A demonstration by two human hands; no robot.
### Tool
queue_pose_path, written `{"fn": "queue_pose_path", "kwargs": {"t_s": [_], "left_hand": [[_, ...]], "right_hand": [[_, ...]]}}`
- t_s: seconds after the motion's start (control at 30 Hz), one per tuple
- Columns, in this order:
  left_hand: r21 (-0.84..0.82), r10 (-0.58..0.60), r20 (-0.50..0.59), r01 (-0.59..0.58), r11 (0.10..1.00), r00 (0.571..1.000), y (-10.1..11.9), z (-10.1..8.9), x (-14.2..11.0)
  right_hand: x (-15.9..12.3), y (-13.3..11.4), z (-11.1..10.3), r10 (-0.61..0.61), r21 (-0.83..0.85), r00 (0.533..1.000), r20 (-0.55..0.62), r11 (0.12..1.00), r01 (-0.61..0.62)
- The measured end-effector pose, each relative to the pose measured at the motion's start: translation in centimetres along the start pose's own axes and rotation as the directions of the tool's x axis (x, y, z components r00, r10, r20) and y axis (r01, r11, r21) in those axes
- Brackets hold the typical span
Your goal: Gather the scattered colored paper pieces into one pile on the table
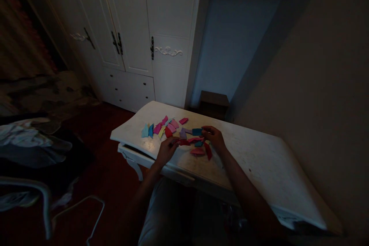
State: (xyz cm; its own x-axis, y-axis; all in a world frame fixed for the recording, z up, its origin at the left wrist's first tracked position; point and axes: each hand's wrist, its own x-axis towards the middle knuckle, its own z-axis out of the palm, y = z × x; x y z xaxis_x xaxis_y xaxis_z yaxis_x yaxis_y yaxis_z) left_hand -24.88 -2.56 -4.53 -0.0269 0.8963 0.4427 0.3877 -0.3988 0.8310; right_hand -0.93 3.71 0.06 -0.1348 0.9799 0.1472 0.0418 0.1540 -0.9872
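Small bright pieces, paper or cloth, I cannot tell which, lie on a white desk (245,157). My left hand (167,150) is closed in a pinch, fingertips on the end of a dark red piece (184,142). My right hand (215,137) pinches the right end of a teal piece (197,132). Between and below my hands are a lilac piece (183,134), a smaller teal piece (198,144), a coral piece (197,151) and a red strip (208,151). Left of them spreads a loose group with a light blue piece (145,131), a blue piece (151,130) and a magenta piece (157,128).
A white wardrobe (170,73) with dark handles stands behind the desk. A small brown cabinet (213,100) sits beyond the far edge. At left are a heap of clothes (31,134), a chair frame (43,190) and a white wire hanger (100,215). A bare wall (317,84) rises at right.
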Motion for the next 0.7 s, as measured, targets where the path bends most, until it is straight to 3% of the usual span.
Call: {"fn": "queue_pose_path", "kwargs": {"t_s": [0.1, 0.2, 0.37, 0.53, 0.7], "left_hand": [[0.064, -0.010, -0.150, 0.020, 0.998, 0.989, -0.3, 0.0, 0.1], [0.127, 0.022, -0.190, 0.003, 0.992, 0.982, -0.6, 0.2, 0.2], [0.294, 0.164, -0.176, -0.108, 0.950, 0.971, -0.7, 0.3, 0.1], [0.452, 0.315, -0.087, -0.245, 0.858, 0.945, 0.7, 0.4, -0.3], [0.519, 0.327, 0.096, -0.328, 0.789, 0.940, 3.2, 3.9, 1.2]], "right_hand": [[0.6, 0.2, -2.4, -0.051, -0.122, 0.981, -0.187, 0.992, 0.028], [0.1, 0.7, -3.8, -0.072, -0.327, 0.974, -0.213, 0.945, -0.002], [-1.9, 0.8, -3.9, -0.151, -0.576, 0.987, 0.063, 0.801, 0.160], [-2.8, 0.8, -4.9, -0.280, -0.698, 0.953, 0.114, 0.660, 0.277], [-3.0, 2.0, -5.0, -0.287, -0.764, 0.906, 0.313, 0.491, 0.419]]}}
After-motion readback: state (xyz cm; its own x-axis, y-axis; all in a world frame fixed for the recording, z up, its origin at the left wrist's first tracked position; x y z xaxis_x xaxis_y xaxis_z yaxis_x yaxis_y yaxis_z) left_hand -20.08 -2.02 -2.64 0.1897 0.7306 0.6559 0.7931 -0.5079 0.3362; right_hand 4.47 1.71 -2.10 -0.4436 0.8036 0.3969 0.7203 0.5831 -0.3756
